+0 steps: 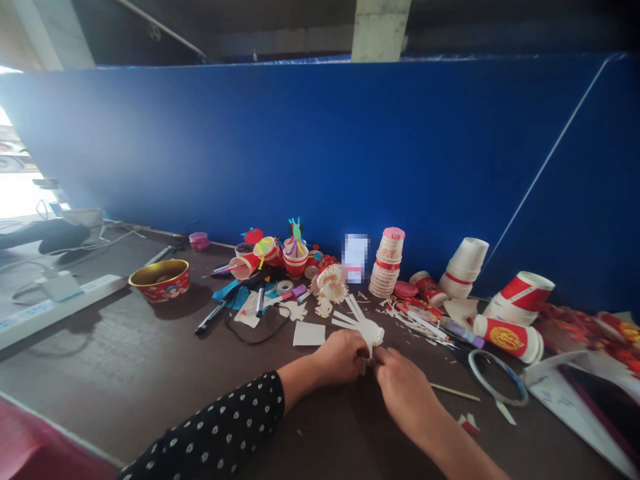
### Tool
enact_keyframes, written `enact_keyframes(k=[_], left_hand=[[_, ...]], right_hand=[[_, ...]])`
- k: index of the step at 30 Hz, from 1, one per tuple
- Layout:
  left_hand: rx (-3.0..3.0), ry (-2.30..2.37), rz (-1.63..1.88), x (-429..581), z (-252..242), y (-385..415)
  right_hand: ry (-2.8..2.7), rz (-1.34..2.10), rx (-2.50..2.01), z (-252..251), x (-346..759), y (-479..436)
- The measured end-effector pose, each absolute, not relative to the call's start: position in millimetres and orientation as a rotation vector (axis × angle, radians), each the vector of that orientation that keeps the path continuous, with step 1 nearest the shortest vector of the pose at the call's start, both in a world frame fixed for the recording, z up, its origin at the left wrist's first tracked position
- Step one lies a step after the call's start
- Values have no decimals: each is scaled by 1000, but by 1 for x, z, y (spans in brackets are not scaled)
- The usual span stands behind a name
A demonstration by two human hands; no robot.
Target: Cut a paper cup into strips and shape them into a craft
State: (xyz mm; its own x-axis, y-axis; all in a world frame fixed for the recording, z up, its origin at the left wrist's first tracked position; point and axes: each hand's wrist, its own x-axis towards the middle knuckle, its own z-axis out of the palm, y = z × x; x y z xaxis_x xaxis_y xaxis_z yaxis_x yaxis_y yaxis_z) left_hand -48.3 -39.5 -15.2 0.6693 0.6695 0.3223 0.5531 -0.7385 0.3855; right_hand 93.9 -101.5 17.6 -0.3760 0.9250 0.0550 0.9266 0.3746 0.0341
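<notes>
In the middle of the table, both my hands are at a white paper cup cut into long strips [367, 328], which fan out away from me. My left hand [341, 358] is closed, its fingers pinching the near edge of the piece. My right hand [400, 380] meets it from the other side, finger and thumb pressed on the same edge. The exact spot they grip is partly hidden by the fingers. Left of the cut cup lies a white paper square [309, 334]. Beyond it stands another cut, frilled cup [332, 283].
A stack of paper cups [385, 263] stands at the back. More red and white cups [507, 335] lie right, near a ring of clear tape [497, 378] and a wooden stick [455, 391]. Leftward are markers [213, 317], a red bowl [160, 283] and a power strip [65, 307]. A blue partition [300, 147] rises behind.
</notes>
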Motion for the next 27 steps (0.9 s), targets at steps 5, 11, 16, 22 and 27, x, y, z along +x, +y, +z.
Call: enact_keyframes(k=[5, 11, 16, 22, 27], left_hand=[[2606, 1002, 648, -48, -12, -41], [2542, 955, 627, -49, -11, -41], [2519, 969, 628, -48, -13, -39], [2520, 1002, 636, -46, -14, -39], [2574, 1001, 641, -45, -18, -38]], right_hand=[[-2622, -216, -1717, 11, 94, -101], [-2640, -254, -1713, 10, 94, -102], [-2640, -225, -1730, 10, 94, -102], [-2599, -160, -1765, 12, 92, -103], [-2534, 21, -1763, 18, 98, -102]])
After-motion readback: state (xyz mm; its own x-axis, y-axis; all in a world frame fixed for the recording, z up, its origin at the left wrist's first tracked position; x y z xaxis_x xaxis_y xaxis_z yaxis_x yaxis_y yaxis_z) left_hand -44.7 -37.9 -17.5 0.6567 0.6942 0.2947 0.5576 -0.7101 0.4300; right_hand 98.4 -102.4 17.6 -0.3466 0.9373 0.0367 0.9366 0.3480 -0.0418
